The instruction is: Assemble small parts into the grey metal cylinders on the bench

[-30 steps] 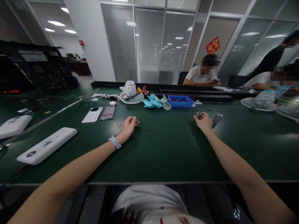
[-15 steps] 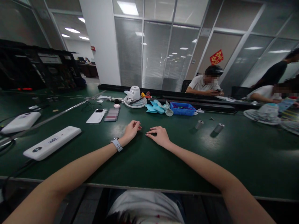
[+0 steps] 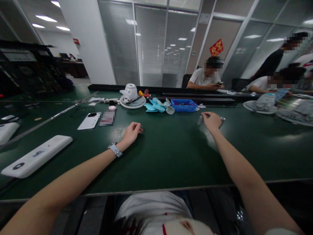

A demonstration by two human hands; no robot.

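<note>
My right hand reaches over the table, its bent fingers at the top of a small silvery metal cylinder. Whether they touch it I cannot tell. Behind the knuckles a second such cylinder is partly hidden. My left hand, with a watch on the wrist, rests on the green table. Its fingers are curled in and nothing shows in them. Left of it lie a white phone and a flat, blurred item.
A white fan part, light blue fan blades and a blue bin line the far side. A long white device lies at left. More fan parts stand at right. Across the table a person holds a phone.
My right hand has moved right and away from me, from beside my left hand to the metal cylinders. My left hand stays curled on the table. The view has shifted slightly.
</note>
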